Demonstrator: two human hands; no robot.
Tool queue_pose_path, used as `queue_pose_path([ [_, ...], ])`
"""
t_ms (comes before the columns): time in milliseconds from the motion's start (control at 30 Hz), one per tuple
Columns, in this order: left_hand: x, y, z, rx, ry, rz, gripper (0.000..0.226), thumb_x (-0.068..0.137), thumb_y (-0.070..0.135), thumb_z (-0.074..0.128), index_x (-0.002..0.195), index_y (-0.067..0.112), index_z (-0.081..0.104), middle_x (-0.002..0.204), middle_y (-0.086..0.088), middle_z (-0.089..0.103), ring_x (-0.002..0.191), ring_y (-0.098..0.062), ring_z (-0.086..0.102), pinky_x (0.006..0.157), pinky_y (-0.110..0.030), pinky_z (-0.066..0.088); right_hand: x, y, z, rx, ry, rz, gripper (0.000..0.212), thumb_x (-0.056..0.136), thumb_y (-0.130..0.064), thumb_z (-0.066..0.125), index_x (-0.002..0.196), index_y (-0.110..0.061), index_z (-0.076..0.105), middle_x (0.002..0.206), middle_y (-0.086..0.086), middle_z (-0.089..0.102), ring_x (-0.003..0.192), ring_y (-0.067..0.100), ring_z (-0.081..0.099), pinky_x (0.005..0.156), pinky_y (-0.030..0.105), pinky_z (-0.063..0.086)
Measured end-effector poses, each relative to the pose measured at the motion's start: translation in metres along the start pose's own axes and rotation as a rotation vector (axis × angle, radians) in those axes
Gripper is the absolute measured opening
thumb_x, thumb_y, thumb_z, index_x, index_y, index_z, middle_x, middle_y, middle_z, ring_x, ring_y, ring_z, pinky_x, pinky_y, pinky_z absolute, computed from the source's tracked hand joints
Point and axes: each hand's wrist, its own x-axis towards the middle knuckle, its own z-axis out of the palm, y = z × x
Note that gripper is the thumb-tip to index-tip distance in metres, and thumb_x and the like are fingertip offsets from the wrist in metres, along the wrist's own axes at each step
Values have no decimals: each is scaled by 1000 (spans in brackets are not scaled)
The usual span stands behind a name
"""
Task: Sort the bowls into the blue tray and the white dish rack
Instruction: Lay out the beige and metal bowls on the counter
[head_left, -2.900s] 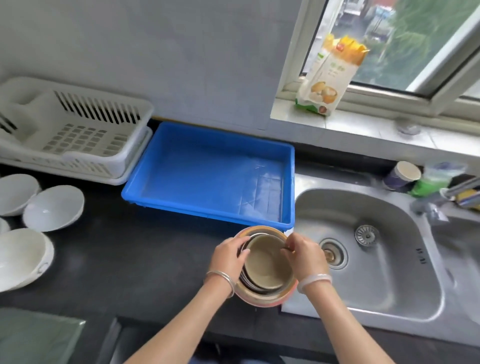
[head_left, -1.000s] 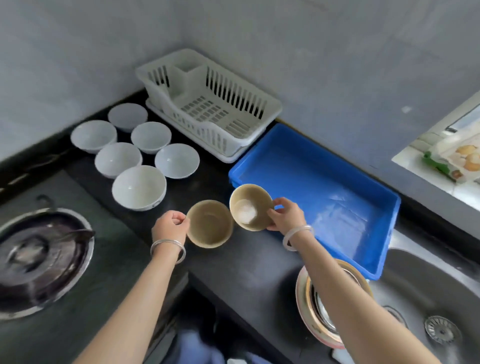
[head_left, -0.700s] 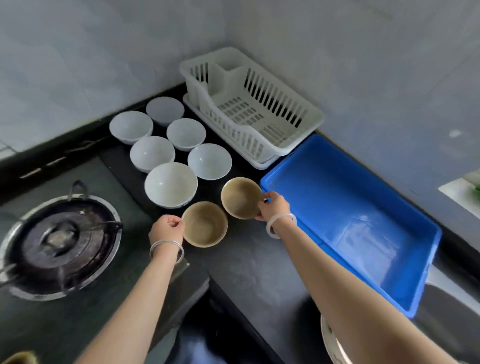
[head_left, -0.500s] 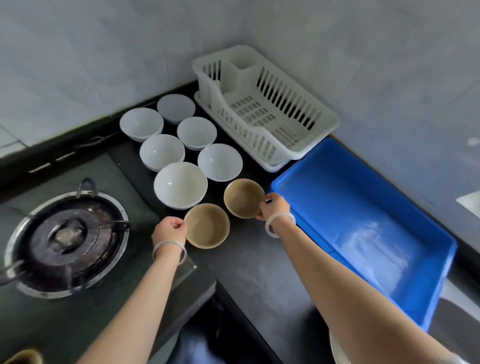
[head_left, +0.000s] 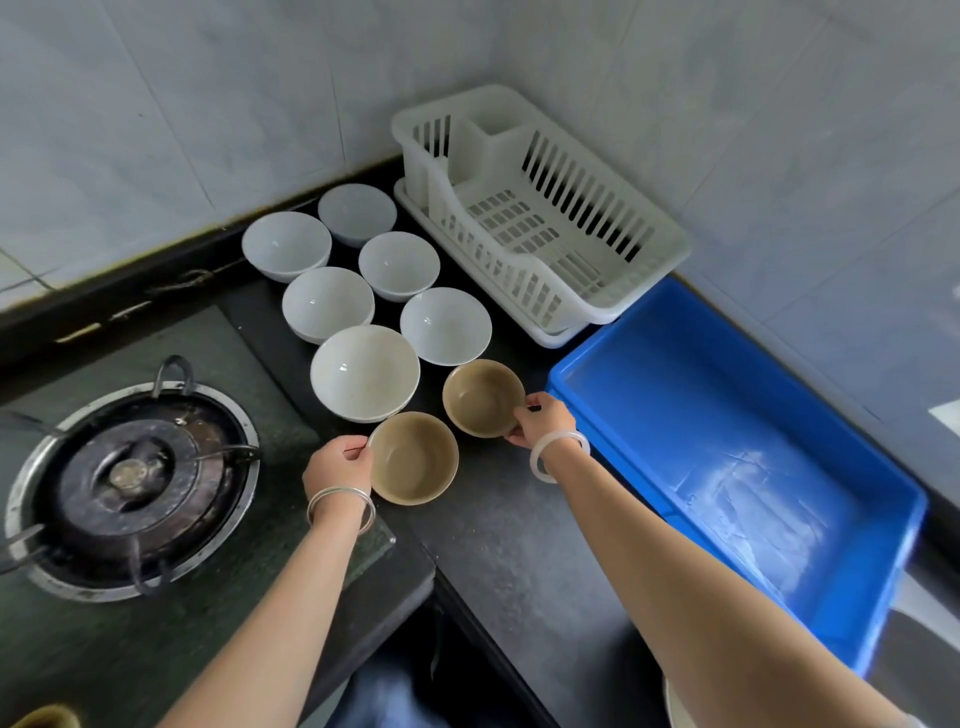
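Observation:
Two tan bowls rest on the black counter. My left hand (head_left: 337, 465) grips the left rim of the nearer tan bowl (head_left: 414, 460). My right hand (head_left: 543, 420) grips the right rim of the farther tan bowl (head_left: 482, 397). Behind them stand several white bowls (head_left: 365, 371) in a cluster. The white dish rack (head_left: 540, 218) sits in the corner with nothing in it. The blue tray (head_left: 727, 457) lies to the right of my right hand, also with nothing in it.
A gas burner (head_left: 127, 483) with a black grate sits at the left on a glass hob. The tiled walls meet behind the rack. The counter's front edge runs diagonally below my arms. A rim of another dish (head_left: 667, 701) shows at the bottom right.
Both hands lifted two tan bowls out of the stack by the sink and carried them left. They now rest beside the white bowls, each hand still on a rim.

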Motion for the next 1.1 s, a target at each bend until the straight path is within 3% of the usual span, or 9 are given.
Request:
queue_pose_path([
  [200,-3,5,2,-12,28,8,18,81,16,60,94,13,72,97,-10,73,94,-31,63,80,-33,47,0,4,-2,7,-50,5,34,94,-18,50,127,-16,47,97,8,63,85,22,69,80,36,58],
  [367,-7,5,2,35,39,31,26,85,14,52,104,13,69,108,-11,70,103,-33,60,87,-37,47,-2,4,-3,12,-86,19,35,95,-22,47,130,-18,45,101,5,60,88,22,68,81,36,57],
  [467,-13,7,2,113,24,110,29,88,14,48,111,12,65,114,-11,67,107,-33,58,82,-32,43,-6,6,-7,-16,-88,-20,34,96,-26,44,129,-18,47,110,6,61,92,20,63,79,32,54],
  [600,-26,10,3,317,-2,230,26,90,18,46,109,11,62,108,-14,67,97,-36,58,75,-35,42,-17,14,-22,-60,-63,-104,34,97,-30,39,128,-18,49,119,6,61,102,24,60,94,41,50],
  [767,-53,23,16,373,0,343,35,91,19,47,125,15,54,127,-11,58,113,-33,54,88,-39,44,-52,36,-69,-97,44,-257,30,95,-35,38,115,-23,57,114,2,64,100,21,60,92,39,49],
  [933,-114,31,68,348,-260,514,30,92,19,48,121,17,57,122,-3,63,111,-23,57,92,-34,45,-93,88,-133,-173,220,-313,22,94,-33,43,102,-24,61,101,0,69,86,18,59,64,20,40],
  [1100,-201,23,127,391,-566,722,29,92,24,49,120,21,58,122,3,61,111,-15,58,98,-29,47,-134,156,-191,-226,420,-224,20,94,-26,50,104,-19,65,101,7,72,97,25,64,85,33,47],
])
